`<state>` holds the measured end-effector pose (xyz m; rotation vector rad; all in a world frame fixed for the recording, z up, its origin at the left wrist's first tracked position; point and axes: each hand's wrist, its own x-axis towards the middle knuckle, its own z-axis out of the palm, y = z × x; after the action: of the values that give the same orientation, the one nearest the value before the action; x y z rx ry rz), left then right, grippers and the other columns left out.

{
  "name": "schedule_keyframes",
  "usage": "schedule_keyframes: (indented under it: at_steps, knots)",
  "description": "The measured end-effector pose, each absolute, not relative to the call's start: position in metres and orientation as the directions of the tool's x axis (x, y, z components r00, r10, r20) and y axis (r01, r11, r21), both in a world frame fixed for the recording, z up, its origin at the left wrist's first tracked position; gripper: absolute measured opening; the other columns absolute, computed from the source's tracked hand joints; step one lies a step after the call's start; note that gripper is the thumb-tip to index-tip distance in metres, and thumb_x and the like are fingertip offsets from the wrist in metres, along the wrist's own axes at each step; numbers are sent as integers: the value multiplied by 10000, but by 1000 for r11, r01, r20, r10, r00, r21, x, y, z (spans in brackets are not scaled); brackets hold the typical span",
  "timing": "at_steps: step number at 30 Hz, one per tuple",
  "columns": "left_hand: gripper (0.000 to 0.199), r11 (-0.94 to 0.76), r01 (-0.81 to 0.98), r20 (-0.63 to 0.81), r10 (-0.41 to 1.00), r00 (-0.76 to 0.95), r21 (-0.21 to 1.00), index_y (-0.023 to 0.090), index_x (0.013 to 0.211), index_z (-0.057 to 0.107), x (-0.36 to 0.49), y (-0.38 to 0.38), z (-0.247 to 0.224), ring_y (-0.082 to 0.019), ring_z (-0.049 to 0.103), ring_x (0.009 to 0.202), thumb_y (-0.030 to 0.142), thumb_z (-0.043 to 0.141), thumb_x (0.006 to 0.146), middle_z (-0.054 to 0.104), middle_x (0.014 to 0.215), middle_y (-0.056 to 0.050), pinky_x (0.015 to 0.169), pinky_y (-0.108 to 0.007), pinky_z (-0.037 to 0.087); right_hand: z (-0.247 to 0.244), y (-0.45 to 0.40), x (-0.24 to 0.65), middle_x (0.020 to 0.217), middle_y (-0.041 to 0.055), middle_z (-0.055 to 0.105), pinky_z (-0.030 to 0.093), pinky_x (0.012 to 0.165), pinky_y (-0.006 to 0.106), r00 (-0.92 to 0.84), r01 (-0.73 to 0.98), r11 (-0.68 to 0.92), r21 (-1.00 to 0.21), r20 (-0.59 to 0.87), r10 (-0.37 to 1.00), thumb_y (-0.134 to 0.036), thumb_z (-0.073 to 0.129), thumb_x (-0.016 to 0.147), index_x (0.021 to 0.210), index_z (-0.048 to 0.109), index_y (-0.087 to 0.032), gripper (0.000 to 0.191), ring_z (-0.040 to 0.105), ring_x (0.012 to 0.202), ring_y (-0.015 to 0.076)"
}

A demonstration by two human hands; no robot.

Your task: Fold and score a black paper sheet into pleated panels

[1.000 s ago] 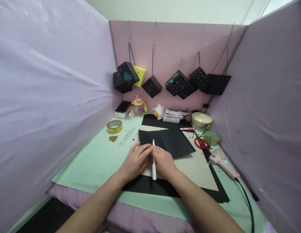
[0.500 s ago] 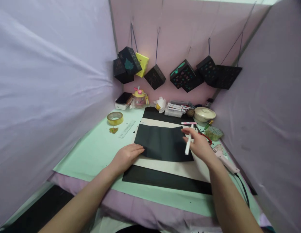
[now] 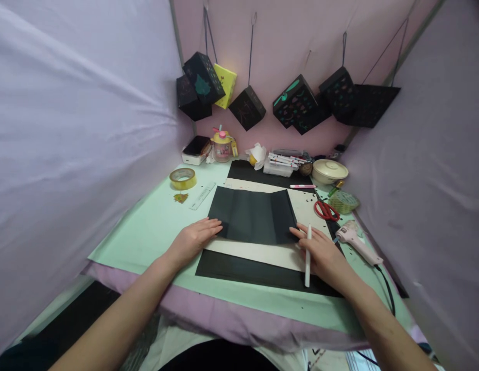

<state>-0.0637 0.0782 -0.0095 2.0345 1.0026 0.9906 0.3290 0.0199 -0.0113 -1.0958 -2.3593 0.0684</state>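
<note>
A folded sheet of black paper [image 3: 249, 214] lies in the middle, with upright creases and its right part angled up a little. My left hand [image 3: 195, 237] rests at its lower left corner, fingers stretched out together and flat. At the lower right edge, the fingertips of my right hand [image 3: 320, 250] touch the sheet. A slim white pen [image 3: 308, 263] is tucked between the fingers of that same hand, pointing toward me. Beneath the folded sheet is a white sheet [image 3: 262, 252], itself on a larger black sheet [image 3: 239, 269].
Red-handled scissors [image 3: 326, 210], a pink glue gun [image 3: 357, 246] and a green tape roll [image 3: 343, 202] lie to the right. Yellow tape [image 3: 183, 179], a leaf [image 3: 181, 198] and a clear ruler [image 3: 203, 196] are left. Behind stand a pen box [image 3: 278, 168] and a lidded bowl [image 3: 329, 171].
My right hand has come down along the paper's right edge toward me, the pen still in it. The paper's right part now stands angled at a crease. The view has tilted slightly downward.
</note>
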Motion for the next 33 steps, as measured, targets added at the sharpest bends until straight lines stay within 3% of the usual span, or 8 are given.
schedule_keyframes:
  at_steps: [6,10,15,18,21,26,29,33]
  knots:
    - [257,-529,375,355,824,442,761,266,1086,719,-68,75,-12,-257,594,1177,231,631,847,688,1173,-48,1156,-489,273,-23,31,324,1254,45,650,425,1040,540,-540,688,694,-210,491,684,-69,464,870,1011,616,-259,281,543,1246,233]
    - [263,-565,394,384,806,450,725,261,1106,709,-71,74,-15,-246,598,1177,224,611,866,685,1181,-49,1146,-479,310,-20,25,323,1169,59,694,496,995,456,-533,693,701,-166,537,654,-91,467,889,1079,634,-254,300,634,1123,216]
    - [298,-742,505,482,670,564,440,251,1181,660,-76,75,-21,-203,622,1145,213,494,937,672,1213,-36,1070,-444,439,-21,19,325,1026,78,734,551,892,350,-485,753,645,-131,551,679,-62,448,890,1143,620,-192,332,682,1009,204]
    - [282,-757,558,502,647,573,339,237,1158,670,-74,74,-23,-190,650,1098,244,480,950,689,1179,-40,1039,-405,478,-25,17,325,946,57,738,561,813,326,-412,796,567,-213,495,765,-73,457,875,1070,624,-207,290,693,960,207]
    - [259,-681,614,448,729,516,400,250,1085,708,-69,72,-19,-202,667,1062,317,514,927,717,1114,-23,1023,-400,489,-25,19,322,986,29,738,558,753,317,-258,807,412,-423,375,890,-140,474,875,937,583,-249,165,706,899,199]
    - [249,-369,664,197,926,321,651,260,955,756,-60,78,4,-241,682,996,402,589,838,744,1029,-16,930,-372,510,-12,28,319,937,18,745,524,775,339,-49,713,151,-684,167,985,-279,513,859,878,503,-269,23,704,878,216]
    - [239,-212,637,75,969,235,741,253,865,769,-54,86,15,-249,682,947,425,625,782,756,960,-18,877,-340,494,-5,36,320,852,16,739,498,732,305,24,649,70,-758,113,993,-312,538,835,852,507,-251,70,694,836,203]
    - [294,-94,631,23,993,120,770,211,756,755,-44,101,19,-238,660,768,482,644,723,740,775,-35,704,-313,468,-1,47,323,626,-20,665,386,511,238,140,603,-24,-797,77,987,-414,627,776,802,522,-227,216,582,538,148]
